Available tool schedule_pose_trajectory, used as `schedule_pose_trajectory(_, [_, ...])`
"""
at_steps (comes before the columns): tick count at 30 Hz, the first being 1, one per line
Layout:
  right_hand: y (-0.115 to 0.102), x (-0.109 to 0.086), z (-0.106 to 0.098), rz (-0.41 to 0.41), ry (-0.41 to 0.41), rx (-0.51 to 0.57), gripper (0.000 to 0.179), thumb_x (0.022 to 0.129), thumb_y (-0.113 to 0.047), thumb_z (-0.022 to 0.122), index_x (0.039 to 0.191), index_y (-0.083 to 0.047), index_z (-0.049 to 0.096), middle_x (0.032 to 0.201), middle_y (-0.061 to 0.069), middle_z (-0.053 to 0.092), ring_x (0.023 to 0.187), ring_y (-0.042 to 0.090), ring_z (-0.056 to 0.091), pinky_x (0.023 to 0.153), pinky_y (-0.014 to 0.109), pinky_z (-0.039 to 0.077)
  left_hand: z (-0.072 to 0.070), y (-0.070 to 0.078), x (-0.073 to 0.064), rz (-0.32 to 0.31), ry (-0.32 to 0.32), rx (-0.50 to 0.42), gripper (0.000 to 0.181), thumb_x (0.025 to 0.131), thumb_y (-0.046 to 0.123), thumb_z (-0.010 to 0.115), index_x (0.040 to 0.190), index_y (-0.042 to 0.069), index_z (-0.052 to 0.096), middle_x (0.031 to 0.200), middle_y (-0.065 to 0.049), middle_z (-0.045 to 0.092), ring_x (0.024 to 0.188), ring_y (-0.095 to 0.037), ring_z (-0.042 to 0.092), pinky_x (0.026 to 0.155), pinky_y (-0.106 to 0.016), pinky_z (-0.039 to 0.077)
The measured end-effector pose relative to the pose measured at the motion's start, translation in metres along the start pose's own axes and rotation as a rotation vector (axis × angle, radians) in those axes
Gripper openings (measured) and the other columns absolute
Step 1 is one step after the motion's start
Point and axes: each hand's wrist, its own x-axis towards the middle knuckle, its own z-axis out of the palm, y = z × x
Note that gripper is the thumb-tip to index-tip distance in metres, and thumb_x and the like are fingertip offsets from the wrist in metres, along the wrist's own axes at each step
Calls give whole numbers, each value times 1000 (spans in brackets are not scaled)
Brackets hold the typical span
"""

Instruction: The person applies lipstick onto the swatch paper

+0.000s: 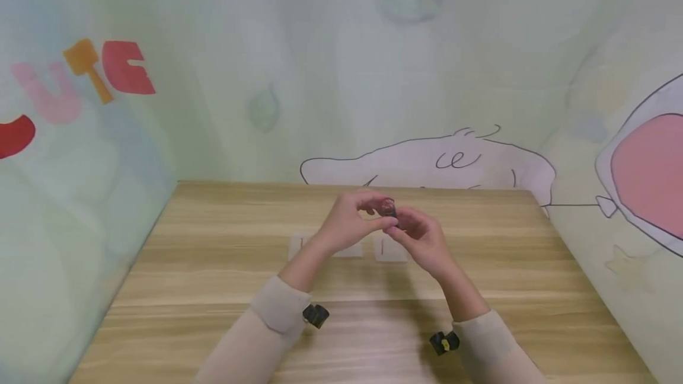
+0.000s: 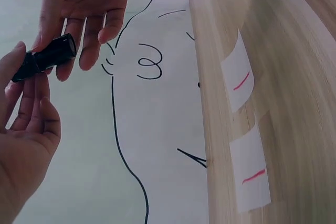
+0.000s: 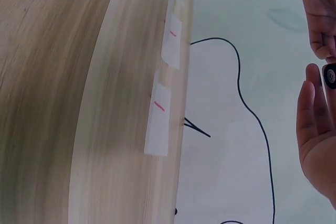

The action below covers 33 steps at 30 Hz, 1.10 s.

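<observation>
A small black lipstick tube (image 1: 390, 211) is held up above the table between both hands, and its end looks dark red in the head view. My left hand (image 1: 347, 224) pinches one end between thumb and fingers. My right hand (image 1: 425, 242) has thumb and index finger at the other end, its remaining fingers loosely bent. In the left wrist view the lipstick tube (image 2: 50, 56) lies slanted, its round end toward the right hand (image 2: 89, 3). Only the round end of the lipstick tube (image 3: 330, 76) shows at the edge of the right wrist view.
White paper slips lie in a row on the wooden table (image 1: 240, 325) beneath the hands. Red strokes mark a left slip (image 1: 295, 248) and a right slip (image 1: 392, 250); the forearm partly covers the row. A printed cloth wall (image 1: 224, 76) surrounds the table's back and sides.
</observation>
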Motion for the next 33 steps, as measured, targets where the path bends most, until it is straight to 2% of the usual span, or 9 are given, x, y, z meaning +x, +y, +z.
schedule_pose_trajectory(6, [1, -6, -13, 26, 60, -130, 27, 92, 3, 71, 118, 9, 66, 103, -6, 74, 91, 15, 70, 79, 27, 58, 15, -1, 10, -4, -14, 10, 30, 85, 20, 84, 112, 11, 76, 96, 5, 75, 91, -8, 66, 84, -35, 54])
schedule_pose_trajectory(13, [3, -10, -30, 74, 82, -243, 26, 92, 2, 71, 117, 5, 68, 107, 15, 74, 90, 19, 71, 78, 31, 59, 31, -7, 21, -9, -31, 16, 34, 85, 20, 84, 115, 8, 75, 97, 5, 74, 91, -8, 65, 84, -32, 53])
schedule_pose_trajectory(17, [8, -13, -42, 88, 89, -273, 27, 92, 2, 71, 118, 5, 68, 113, 20, 71, 92, 21, 70, 78, 32, 60, 43, -13, 29, -27, -67, 19, 33, 86, 20, 83, 115, 8, 75, 97, 7, 74, 90, -7, 65, 85, -32, 53])
schedule_pose_trajectory(24, [20, -22, -59, 100, 123, -361, 29, 92, -3, 73, 120, 3, 69, 115, 18, 72, 95, 14, 68, 77, 31, 60, 64, -23, 41, -44, -115, 56, 30, 87, 22, 82, 115, 13, 75, 100, 9, 73, 91, -4, 64, 84, -28, 53])
schedule_pose_trajectory(28, [25, -25, -65, 76, 147, -436, 26, 90, -4, 76, 116, -1, 72, 113, 13, 73, 98, 9, 65, 75, 30, 60, 71, -27, 45, -38, -135, 59, 30, 87, 20, 82, 115, 12, 75, 102, 7, 74, 91, -4, 65, 85, -30, 53])
schedule_pose_trajectory(33, [28, -27, -72, 50, 159, -486, 26, 87, 0, 78, 112, -2, 73, 110, 12, 74, 96, 13, 67, 73, 32, 60, 81, -31, 51, -15, -157, 70, 29, 87, 18, 82, 114, 10, 75, 103, 3, 74, 91, -6, 65, 85, -32, 54])
